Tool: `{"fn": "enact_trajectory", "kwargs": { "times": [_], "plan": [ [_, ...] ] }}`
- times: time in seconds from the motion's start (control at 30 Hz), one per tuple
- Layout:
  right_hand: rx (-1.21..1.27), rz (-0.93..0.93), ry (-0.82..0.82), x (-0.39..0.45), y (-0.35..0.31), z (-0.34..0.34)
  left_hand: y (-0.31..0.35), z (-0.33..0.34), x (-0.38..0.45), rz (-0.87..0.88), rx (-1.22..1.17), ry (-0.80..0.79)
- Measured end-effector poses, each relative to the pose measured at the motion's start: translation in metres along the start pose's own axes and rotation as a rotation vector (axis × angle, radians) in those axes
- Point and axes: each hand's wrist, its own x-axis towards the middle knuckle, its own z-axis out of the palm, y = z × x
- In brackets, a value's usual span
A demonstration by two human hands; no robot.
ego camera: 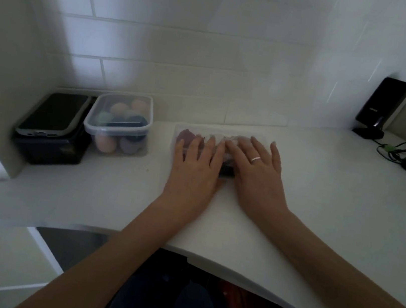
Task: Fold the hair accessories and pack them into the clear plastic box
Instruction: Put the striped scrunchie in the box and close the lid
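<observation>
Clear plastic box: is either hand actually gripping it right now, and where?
Nothing is gripped. The left hand and right hand lie flat, fingers straight, pressing on top of the clear plastic box.

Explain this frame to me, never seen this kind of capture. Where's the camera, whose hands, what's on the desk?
There is one picture, from a wide-angle camera worn on a person's head, looking forward and down. No robot: just two bare hands. The left hand and right hand lie flat, fingers straight, pressing on top of a clear plastic box on the white desk. Pinkish and dark hair accessories show through it. Neither hand grips anything. To the left stands a lidded tub of coloured sponges, beside a phone lying on a dark box. Far right are a black speaker and cables.
</observation>
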Motion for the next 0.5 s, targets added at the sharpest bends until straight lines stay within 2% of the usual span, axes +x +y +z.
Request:
{"fn": "enact_trajectory", "kwargs": {
  "times": [0.1,0.3,0.5],
  "plan": [
    [0.035,0.052,-0.093,0.013,-0.006,0.011,-0.006,0.001,0.006,-0.058,-0.001,-0.203],
    [0.105,0.053,-0.100,0.058,-0.024,0.050,-0.038,0.012,0.035,-0.164,-0.051,-0.320],
    [0.168,0.071,-0.067,0.087,-0.026,0.077,-0.049,0.028,0.057,-0.202,-0.017,-0.326]
  ]
}}
